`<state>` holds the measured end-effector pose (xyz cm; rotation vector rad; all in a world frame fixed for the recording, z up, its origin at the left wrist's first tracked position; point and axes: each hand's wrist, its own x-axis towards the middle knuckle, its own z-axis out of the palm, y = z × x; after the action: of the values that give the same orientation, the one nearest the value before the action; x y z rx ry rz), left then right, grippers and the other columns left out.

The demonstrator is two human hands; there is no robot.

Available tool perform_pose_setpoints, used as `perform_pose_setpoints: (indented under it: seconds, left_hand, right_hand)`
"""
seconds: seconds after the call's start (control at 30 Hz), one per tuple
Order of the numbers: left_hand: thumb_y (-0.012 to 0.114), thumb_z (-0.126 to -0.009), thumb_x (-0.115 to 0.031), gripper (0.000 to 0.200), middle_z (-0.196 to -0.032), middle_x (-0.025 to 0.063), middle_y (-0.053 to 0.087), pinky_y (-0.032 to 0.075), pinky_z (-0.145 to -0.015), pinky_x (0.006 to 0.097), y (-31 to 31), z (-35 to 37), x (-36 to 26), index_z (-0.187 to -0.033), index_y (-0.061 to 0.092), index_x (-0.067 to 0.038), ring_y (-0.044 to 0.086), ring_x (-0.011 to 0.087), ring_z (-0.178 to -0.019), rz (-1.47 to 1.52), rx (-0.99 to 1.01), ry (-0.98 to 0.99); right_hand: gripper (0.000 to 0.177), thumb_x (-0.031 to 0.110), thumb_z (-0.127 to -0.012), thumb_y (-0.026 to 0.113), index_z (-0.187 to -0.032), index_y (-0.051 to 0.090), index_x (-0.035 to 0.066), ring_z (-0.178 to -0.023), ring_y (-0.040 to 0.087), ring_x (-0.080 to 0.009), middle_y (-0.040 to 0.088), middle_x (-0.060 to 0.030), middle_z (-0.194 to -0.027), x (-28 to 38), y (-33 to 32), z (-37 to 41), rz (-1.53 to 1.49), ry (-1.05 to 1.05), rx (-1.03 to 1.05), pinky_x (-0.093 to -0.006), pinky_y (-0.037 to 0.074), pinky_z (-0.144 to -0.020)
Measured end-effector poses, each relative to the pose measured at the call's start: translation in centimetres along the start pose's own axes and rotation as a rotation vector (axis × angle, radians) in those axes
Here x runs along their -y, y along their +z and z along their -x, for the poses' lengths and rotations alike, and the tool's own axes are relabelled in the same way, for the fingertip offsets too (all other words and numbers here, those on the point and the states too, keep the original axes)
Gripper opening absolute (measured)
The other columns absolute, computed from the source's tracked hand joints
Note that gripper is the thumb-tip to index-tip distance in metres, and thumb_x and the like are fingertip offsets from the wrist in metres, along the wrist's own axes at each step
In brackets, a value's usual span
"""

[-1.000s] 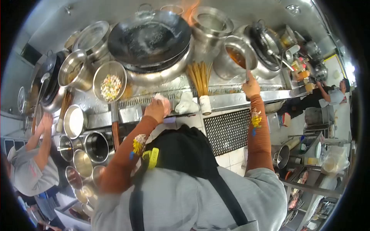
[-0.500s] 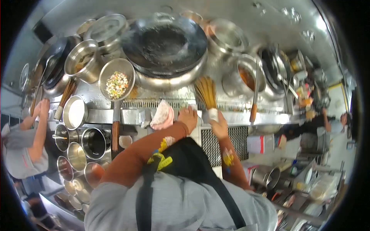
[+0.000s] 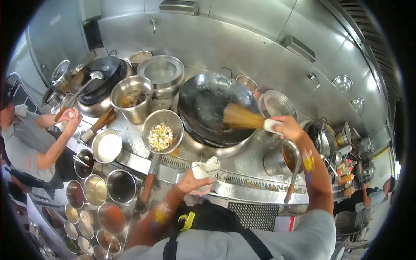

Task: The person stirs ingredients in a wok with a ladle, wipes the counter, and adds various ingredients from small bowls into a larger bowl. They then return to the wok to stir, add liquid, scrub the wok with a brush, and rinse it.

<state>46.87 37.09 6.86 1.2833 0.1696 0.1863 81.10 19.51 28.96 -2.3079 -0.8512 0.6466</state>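
My right hand [image 3: 287, 128] is closed round the white-wrapped handle of a bamboo wok brush [image 3: 243, 117]. Its bristles, somewhat blurred, are over the right side of the large black wok [image 3: 208, 99] on the burner. Bits of wet residue show on the wok's inside. In my left hand [image 3: 190, 182] is a folded pale cloth [image 3: 205, 169], held above the front edge of the range. To the left of the wok rests a long-handled strainer [image 3: 161, 116] with chopped mixed food [image 3: 160, 137] in it.
A steel pot [image 3: 130, 104] and a white-filled pan [image 3: 107, 146] stand to the left. Several sauce containers [image 3: 121, 186] crowd the lower left. At right is a pot with a ladle [image 3: 294, 173]. A co-worker [image 3: 39, 143] stands at far left by another wok [image 3: 97, 78].
My right hand has brought the brush up from the range's front edge to the wok. My left hand has picked up the cloth. The view has tilted up and turned.
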Motion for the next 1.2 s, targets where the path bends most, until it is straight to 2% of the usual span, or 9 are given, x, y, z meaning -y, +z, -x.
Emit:
perform_pose_setpoints:
  seconds: [0.1,0.37,0.43,0.6,0.73,0.83,0.93,1.03,1.2]
  left_hand:
    - [0.069,-0.084,-0.011,0.045,-0.103,0.007,0.066,0.05,-0.078,0.0313,-0.3,0.1,-0.2,-0.125,0.054,0.002,0.061,0.015,-0.09,0.247,-0.116,0.004]
    - [0.057,-0.094,-0.027,0.039,-0.101,0.0132,0.066,0.054,-0.074,0.0364,-1.7,-5.9,1.1,-0.123,0.055,0.0,0.065,0.0246,-0.085,0.601,-0.331,-0.126]
    - [0.053,-0.097,-0.041,0.043,-0.097,0.0085,0.067,0.054,-0.075,0.0358,-2.1,-8.1,2.0,-0.115,0.059,-0.003,0.065,0.0225,-0.084,0.621,-0.345,-0.159]
    - [0.062,-0.091,-0.046,0.038,-0.092,0.0051,0.065,0.053,-0.072,0.0421,-0.4,-12.8,-1.4,-0.104,0.059,-0.01,0.064,0.0217,-0.083,0.625,-0.541,-0.225]
    - [0.065,-0.082,-0.015,0.019,-0.087,0.0084,0.062,0.052,-0.064,0.0473,-1.3,-15.1,0.0,-0.099,0.059,-0.008,0.063,0.0259,-0.072,0.684,-0.521,-0.377]
    - [0.059,-0.087,-0.013,0.012,-0.084,0.0097,0.065,0.052,-0.058,0.0411,-1.8,-15.5,0.7,-0.096,0.058,-0.006,0.065,0.0264,-0.072,0.64,-0.513,-0.33]
    - [0.056,-0.085,-0.01,0.012,-0.077,0.0124,0.063,0.051,-0.051,0.0417,-1.5,-15.3,1.8,-0.093,0.056,-0.002,0.064,0.0284,-0.063,0.534,-0.616,-0.24]
    - [0.054,-0.08,-0.007,0.006,-0.068,0.0105,0.058,0.05,-0.047,0.0384,-2.0,-14.6,0.0,-0.082,0.056,-0.001,0.061,0.026,-0.055,0.386,-0.75,-0.016]
    - [0.06,-0.075,-0.012,0.016,-0.063,0.0044,0.054,0.042,-0.049,0.0359,-6.9,-14.2,0.5,-0.067,0.057,0.0,0.05,0.0152,-0.054,-0.162,-0.756,0.12]
  right_hand:
    - [0.059,0.026,-0.076,0.076,-0.128,0.06,0.005,-0.047,0.054,-0.0098,0.067,-0.0063,-0.079,2.6,3.7,-9.4,0.161,0.029,0.454,-0.0243,0.042,-0.041]
    - [0.057,0.026,-0.073,0.077,-0.124,0.062,0.006,-0.057,0.063,-0.0156,0.07,-0.008,-0.084,2.0,10.9,-12.2,-0.013,-0.191,0.398,-0.0288,0.05,-0.05]
    - [0.054,0.026,-0.07,0.074,-0.12,0.065,0.008,-0.078,0.07,-0.0282,0.072,-0.0118,-0.092,-1.7,9.3,-10.2,0.584,-0.839,-0.093,-0.0367,0.056,-0.073]
    - [0.042,0.03,-0.073,0.072,-0.111,0.07,0.012,-0.092,0.067,-0.0351,0.07,-0.0158,-0.099,1.3,9.7,-11.6,0.418,-0.662,0.095,-0.0421,0.052,-0.085]
    - [0.04,0.036,-0.07,0.073,-0.105,0.071,0.016,-0.089,0.067,-0.0359,0.07,-0.0165,-0.092,2.9,16.5,-16.5,0.033,-0.398,-0.113,-0.044,0.053,-0.081]
    - [0.034,0.033,-0.074,0.069,-0.105,0.069,0.018,-0.098,0.065,-0.037,0.067,-0.0166,-0.11,4.2,20.4,-9.4,0.079,-0.647,-0.309,-0.0478,0.051,-0.089]
    - [0.025,0.029,-0.078,0.066,-0.096,0.067,0.011,-0.09,0.067,-0.0382,0.069,-0.0168,-0.092,6.1,18.6,-15.0,0.217,-0.271,-0.288,-0.0486,0.055,-0.079]
    - [0.033,0.034,-0.077,0.069,-0.099,0.069,0.009,-0.084,0.066,-0.04,0.07,-0.0172,-0.089,5.2,21.2,-20.3,0.092,-0.104,-0.759,-0.0502,0.054,-0.075]
    - [0.035,0.035,-0.08,0.067,-0.108,0.067,0.015,-0.091,0.067,-0.0376,0.068,-0.018,-0.096,4.5,19.1,-7.0,0.297,-0.57,-0.212,-0.0479,0.053,-0.081]
